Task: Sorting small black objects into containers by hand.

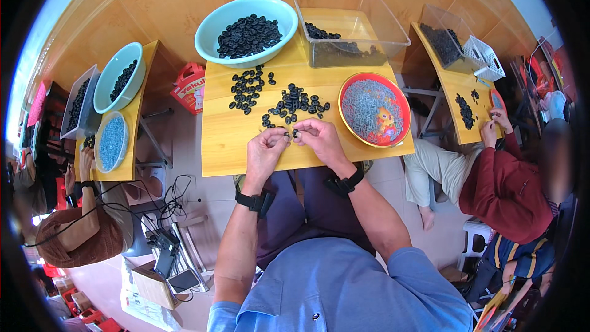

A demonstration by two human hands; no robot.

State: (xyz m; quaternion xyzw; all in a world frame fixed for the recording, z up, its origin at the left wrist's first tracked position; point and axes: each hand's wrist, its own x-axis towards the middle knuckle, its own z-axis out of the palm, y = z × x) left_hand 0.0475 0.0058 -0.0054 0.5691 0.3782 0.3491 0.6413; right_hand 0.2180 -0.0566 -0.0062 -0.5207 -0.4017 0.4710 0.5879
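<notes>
Sitting at the near edge of the table [224,144]. Holding a black piece [295,134] in the right hand [319,140], over the table's near part, slightly left of its middle, with thumb and forefinger clamped on it. Holding the left hand [265,147] just beside, also over the table's near part, with thumb and forefinger together on a small dark thing [287,136], perhaps another such piece, though too tiny to tell for sure. Wearing a black wristband [347,180] on each wrist, just short of the table's near edge.

Facing, around the table's middle and just beyond the fingertips, a cluster [295,101] of like pieces, some overlapping. Facing looser pieces [246,90] too, nearer the table's left edge. Has a teal bowl [212,53] heaped with more at the table's far left corner, a clear bin [353,58] partly filled with more at its far right, and a red dish [406,114] of grey bits [361,104] near its right edge.

Has a red bag [190,89] just left of the table and tangled cables [163,206] lower down on that side. Sits well apart from a co-worker in brown [83,233] left of the table and a co-worker in maroon [510,190] right of it.
</notes>
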